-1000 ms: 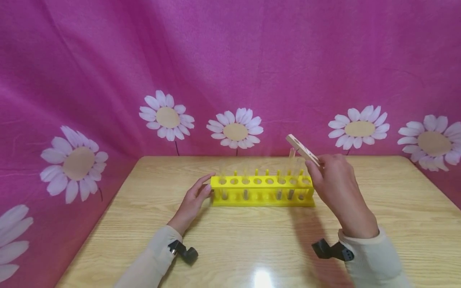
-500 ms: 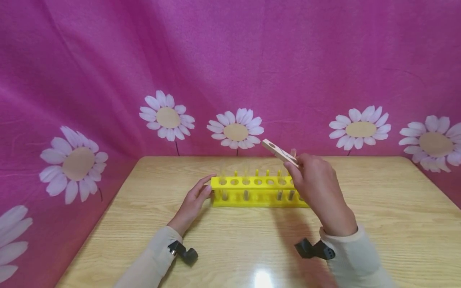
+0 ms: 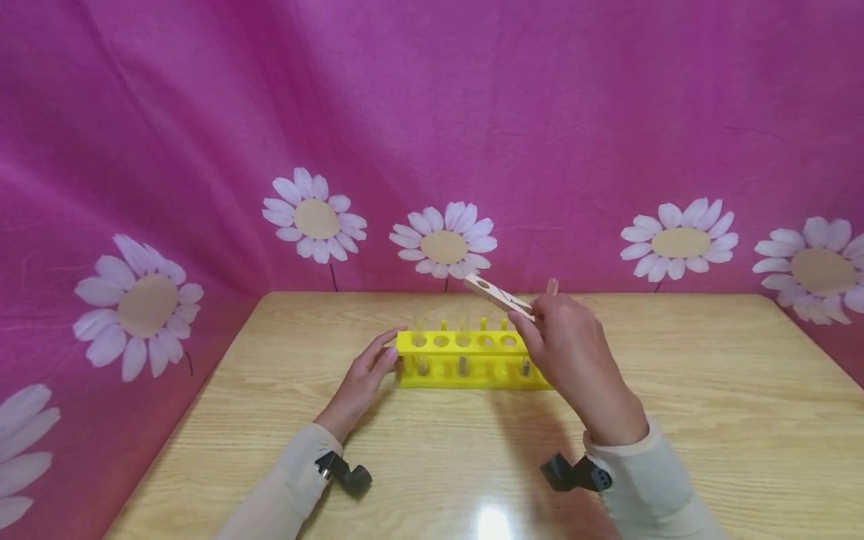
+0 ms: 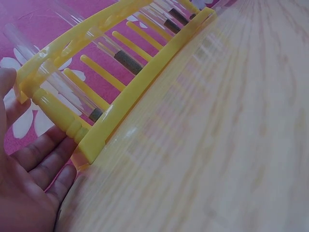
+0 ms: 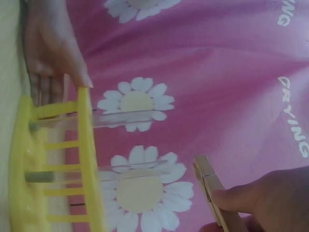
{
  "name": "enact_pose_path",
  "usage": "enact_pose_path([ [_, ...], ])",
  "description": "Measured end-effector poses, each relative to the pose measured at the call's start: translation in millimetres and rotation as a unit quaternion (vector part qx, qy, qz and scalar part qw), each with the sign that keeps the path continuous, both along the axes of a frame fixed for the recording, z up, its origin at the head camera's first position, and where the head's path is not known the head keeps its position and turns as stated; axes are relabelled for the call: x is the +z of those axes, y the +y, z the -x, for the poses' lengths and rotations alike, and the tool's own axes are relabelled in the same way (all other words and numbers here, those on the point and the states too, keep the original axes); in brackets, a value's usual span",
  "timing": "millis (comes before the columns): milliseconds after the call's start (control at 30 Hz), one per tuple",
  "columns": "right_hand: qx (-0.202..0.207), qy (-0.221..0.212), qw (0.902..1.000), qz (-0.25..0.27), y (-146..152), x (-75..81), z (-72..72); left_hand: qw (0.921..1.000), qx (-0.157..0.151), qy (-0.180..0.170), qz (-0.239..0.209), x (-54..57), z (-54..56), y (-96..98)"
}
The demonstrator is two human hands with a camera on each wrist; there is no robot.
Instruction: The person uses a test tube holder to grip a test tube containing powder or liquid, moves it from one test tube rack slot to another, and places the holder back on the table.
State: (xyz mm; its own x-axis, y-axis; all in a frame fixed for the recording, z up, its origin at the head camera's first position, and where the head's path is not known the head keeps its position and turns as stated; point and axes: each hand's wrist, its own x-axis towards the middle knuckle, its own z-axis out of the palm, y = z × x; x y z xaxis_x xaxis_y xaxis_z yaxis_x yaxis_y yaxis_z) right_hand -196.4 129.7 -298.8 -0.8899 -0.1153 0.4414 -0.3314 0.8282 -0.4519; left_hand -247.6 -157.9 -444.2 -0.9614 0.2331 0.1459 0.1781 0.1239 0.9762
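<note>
The yellow rack (image 3: pixel 475 345) stands upright on the wooden table (image 3: pixel 405 472), at five o'clock from the middle of the head view; its right part is hidden by the right hand (image 3: pixel 574 360), which lies at its three o'clock; the left hand (image 3: pixel 358 384) lies at its nine o'clock.

The left hand holds the rack's near corner between thumb and forefinger; its other fingers are loosely extended beside the end post (image 4: pixel 58 113), as the left wrist view shows at eight o'clock.

The right hand pinches a wooden clamp (image 3: pixel 499 296) between thumb and fingers; the clamp is raised above the rack, tilted, its mouth pointing to ten o'clock; how far its jaws are parted I cannot tell.

Clear tubes (image 5: pixel 130 118) stand in the rack, dark contents (image 4: pixel 126 62) at their bottoms; yellow pegs (image 4: pixel 101 72) rise from the base between them; one tube tip (image 3: pixel 553 286) shows at twelve o'clock, just above the right hand.

Behind the table hangs a pink cloth (image 3: pixel 540 112) printed with white daisies (image 3: pixel 444 246); pale lettering (image 5: pixel 292 118) runs down it at two o'clock in the right wrist view; both light sleeves (image 3: pixel 280 480) carry black wrist mounts (image 3: pixel 347 474); glare (image 3: pixel 493 523) marks the table near six o'clock.
</note>
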Motion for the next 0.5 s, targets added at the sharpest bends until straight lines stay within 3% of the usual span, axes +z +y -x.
enact_pose_path([
  [200,-0.001,0.007,1.0,-0.007,-5.5,-6.0,1.0,0.9999,-0.003,-0.01,0.003,4.2,-1.7,1.1],
  [400,0.004,0.03,0.9995,-0.012,-8.0,-10.8,1.8,0.9995,0.002,-0.009,0.03,28.6,-17.9,6.4],
  [500,0.002,0.04,0.9991,-0.016,-8.8,-12.6,2.7,0.9995,0.0,-0.006,0.032,32.0,-20.1,7.4],
])
